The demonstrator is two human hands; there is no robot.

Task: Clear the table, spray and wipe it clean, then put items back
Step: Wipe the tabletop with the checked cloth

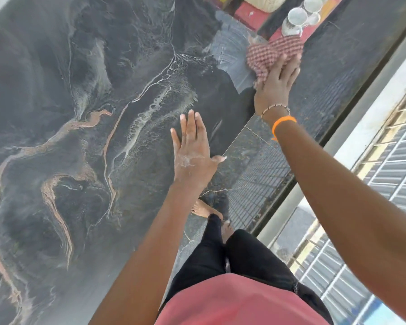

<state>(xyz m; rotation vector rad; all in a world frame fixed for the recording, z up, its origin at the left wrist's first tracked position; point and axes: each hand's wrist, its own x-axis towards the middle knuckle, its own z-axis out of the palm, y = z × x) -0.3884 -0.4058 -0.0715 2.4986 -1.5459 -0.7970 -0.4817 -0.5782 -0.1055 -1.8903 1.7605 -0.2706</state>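
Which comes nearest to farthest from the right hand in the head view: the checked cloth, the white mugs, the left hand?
1. Checked cloth: under the right hand, at the table's far corner.
2. White mugs: just beyond the cloth, off the table.
3. Left hand: flat on the table, nearer the body.
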